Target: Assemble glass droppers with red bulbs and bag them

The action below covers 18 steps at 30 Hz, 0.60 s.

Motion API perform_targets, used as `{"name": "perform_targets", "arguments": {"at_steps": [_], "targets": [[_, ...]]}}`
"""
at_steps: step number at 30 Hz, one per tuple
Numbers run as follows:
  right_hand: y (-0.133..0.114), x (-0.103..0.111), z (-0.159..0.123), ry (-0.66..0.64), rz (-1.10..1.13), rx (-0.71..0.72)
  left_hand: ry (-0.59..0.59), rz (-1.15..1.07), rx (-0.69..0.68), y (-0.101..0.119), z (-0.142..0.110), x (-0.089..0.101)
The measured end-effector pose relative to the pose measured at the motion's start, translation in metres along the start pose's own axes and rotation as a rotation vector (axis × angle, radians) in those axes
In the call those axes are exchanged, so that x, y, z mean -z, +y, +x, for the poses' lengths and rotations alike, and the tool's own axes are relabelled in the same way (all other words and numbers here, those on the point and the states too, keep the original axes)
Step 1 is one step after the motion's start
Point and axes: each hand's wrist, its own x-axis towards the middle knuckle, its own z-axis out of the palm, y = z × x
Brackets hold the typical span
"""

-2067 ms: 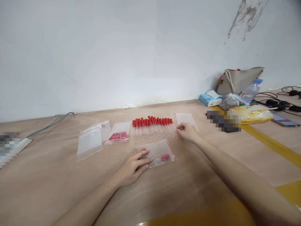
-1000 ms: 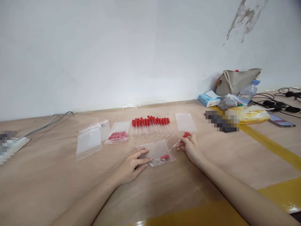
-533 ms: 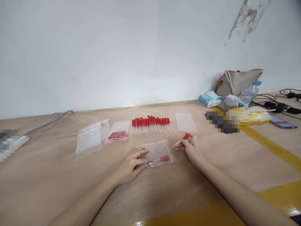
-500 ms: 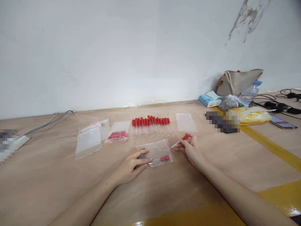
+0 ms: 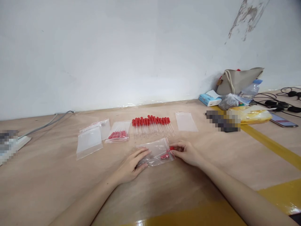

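Note:
A clear zip bag [image 5: 156,153] lies flat in front of me, its red-lined mouth facing right. One red-bulbed dropper [image 5: 164,156] is inside it. My left hand [image 5: 135,164] rests on the bag's left end, fingers spread and flat. At the mouth, my right hand [image 5: 188,153] pinches the red bulb of a second dropper [image 5: 171,148], whose thin tube points left into the bag. Behind the bag, a row of several red-bulbed droppers [image 5: 150,121] lies side by side, bulbs toward the wall.
A filled zip bag [image 5: 117,131] of droppers lies left of the row, with flat bags [image 5: 89,141] farther left. One flat bag [image 5: 187,121] is at the right. Beyond are a blue tissue box [image 5: 210,98], a yellow packet [image 5: 252,115], a phone [image 5: 284,120] and cables.
My right hand has moved left to the bag's mouth, and the dropper's tube has gone from outside into the bag. The left hand stays on the bag, its fingers slightly shifted.

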Motion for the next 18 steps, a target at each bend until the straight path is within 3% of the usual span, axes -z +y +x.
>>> {"name": "perform_targets", "arguments": {"at_steps": [4, 7, 9, 12, 14, 18], "targets": [[-0.005, -0.002, -0.001, -0.045, -0.134, 0.147, 0.004, 0.002, -0.012, 0.000, 0.000, -0.001], [-0.013, -0.001, -0.003, -0.167, -0.104, 0.288, 0.010, -0.007, -0.018, 0.001, 0.000, -0.001], [-0.017, 0.001, -0.005, -0.252, -0.033, 0.274, 0.004, -0.012, -0.021, 0.001, 0.000, 0.000], [-0.014, 0.008, -0.004, -0.309, 0.068, 0.114, -0.009, -0.006, -0.022, 0.001, 0.000, 0.000], [-0.008, 0.013, 0.002, -0.232, 0.095, 0.015, -0.012, 0.006, -0.027, 0.001, 0.000, 0.000], [0.003, 0.023, 0.030, 0.075, -0.028, -0.115, -0.006, 0.039, -0.053, -0.001, 0.000, -0.001]]}}
